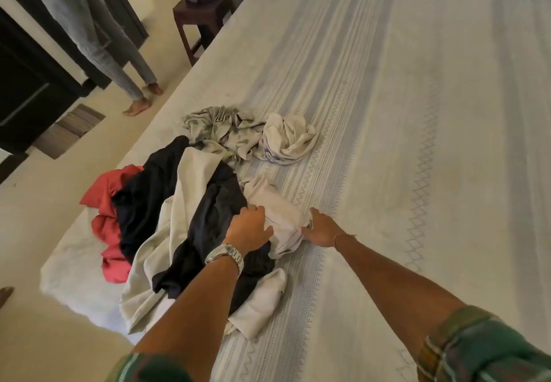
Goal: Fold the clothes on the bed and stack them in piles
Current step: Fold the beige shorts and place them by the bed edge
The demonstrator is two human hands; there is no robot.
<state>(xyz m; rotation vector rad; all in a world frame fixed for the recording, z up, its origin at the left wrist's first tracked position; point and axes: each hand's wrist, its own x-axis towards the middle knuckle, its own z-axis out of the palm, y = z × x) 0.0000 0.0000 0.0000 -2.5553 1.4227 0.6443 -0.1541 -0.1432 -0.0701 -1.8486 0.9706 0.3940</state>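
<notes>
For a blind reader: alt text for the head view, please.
Both hands, left hand and right hand, reach onto a pale garment beside an unfolded clothes heap on a striped bed; nothing is stacked yet.

light: soft, dim daylight | shadows: faint | edges: wide-angle bowing | focus: slight blur throughout
</notes>
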